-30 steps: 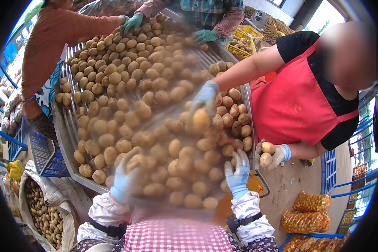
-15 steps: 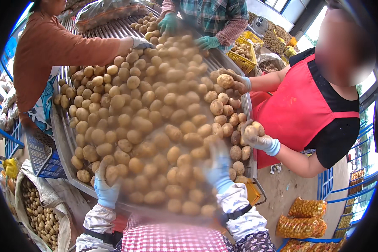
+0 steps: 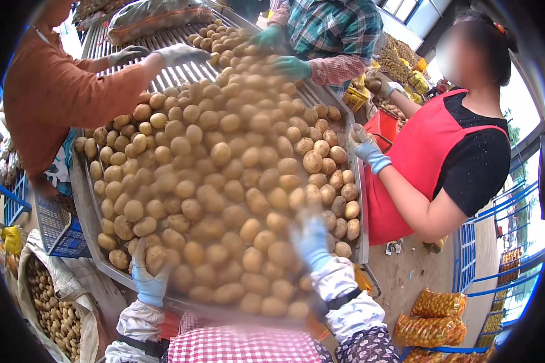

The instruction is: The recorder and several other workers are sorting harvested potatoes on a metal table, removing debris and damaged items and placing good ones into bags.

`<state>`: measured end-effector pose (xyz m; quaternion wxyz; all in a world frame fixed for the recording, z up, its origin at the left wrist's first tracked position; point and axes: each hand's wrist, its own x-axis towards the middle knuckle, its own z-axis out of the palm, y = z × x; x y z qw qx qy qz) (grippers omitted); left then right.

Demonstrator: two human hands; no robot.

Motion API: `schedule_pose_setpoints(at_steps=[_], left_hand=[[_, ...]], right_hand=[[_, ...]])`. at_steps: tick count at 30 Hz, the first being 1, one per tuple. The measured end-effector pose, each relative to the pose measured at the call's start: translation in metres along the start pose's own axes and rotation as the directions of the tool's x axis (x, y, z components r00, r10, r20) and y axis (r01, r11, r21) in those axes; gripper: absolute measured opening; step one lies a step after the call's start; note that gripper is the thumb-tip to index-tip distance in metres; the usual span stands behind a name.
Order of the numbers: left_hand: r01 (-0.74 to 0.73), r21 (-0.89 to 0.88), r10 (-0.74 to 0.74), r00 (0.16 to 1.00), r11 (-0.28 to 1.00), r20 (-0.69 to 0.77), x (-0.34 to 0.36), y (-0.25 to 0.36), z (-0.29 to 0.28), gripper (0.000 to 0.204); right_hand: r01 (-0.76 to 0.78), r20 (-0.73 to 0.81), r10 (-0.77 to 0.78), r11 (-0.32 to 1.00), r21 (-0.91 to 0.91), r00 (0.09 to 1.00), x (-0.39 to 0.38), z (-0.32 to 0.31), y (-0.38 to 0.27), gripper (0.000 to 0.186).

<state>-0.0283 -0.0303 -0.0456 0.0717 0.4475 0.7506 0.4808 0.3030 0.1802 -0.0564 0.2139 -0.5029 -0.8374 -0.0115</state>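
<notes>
A broad heap of potatoes (image 3: 221, 154) covers the metal sorting table (image 3: 362, 212) in front of me. My left hand (image 3: 149, 277), in a pale blue and white glove, is at the table's near left edge. Its fingers curl round a potato (image 3: 156, 258) among the others. My right hand (image 3: 312, 245), gloved alike, lies against potatoes near the front right; motion smears its fingers, so their grip is unclear. A haze blurs the potatoes in the middle.
Co-workers stand around the table: an orange sleeve (image 3: 103, 85) left, a plaid shirt (image 3: 339, 27) beyond, a red apron (image 3: 406, 181) right. An open sack (image 3: 92, 327) of potatoes and a blue crate (image 3: 66, 236) stand at left. Filled bags (image 3: 439, 302) lie at lower right.
Potatoes have shifted under my hands, which stay near the same places. The red-aproned person has turned toward the far side, with hands away from the heap. The orange-sleeved person's hands have moved back.
</notes>
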Motion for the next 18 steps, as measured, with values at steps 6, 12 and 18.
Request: schedule_pose_setpoints(at_steps=[6, 12, 18], left_hand=[[-0.055, 0.019, 0.055, 0.998, 0.998, -0.023, -0.002, -0.005, -0.002, 0.080], [-0.067, 0.015, 0.068, 0.997, 0.998, -0.034, 0.000, -0.005, 0.004, 0.077], [0.019, 0.182, -0.035, 0.996, 0.983, 0.087, -0.008, -0.003, -0.016, 0.078]], right_hand=[[-0.031, 0.126, 0.002, 0.974, 0.225, 0.992, -0.034, -0.027, 0.039, 0.029], [-0.283, 0.088, 0.320, 0.913, -0.293, 0.943, 0.020, -0.026, 0.094, 0.061], [-0.431, 0.581, 0.593, 0.805, -0.408, 0.558, 0.100, -0.032, 0.047, 0.074]])
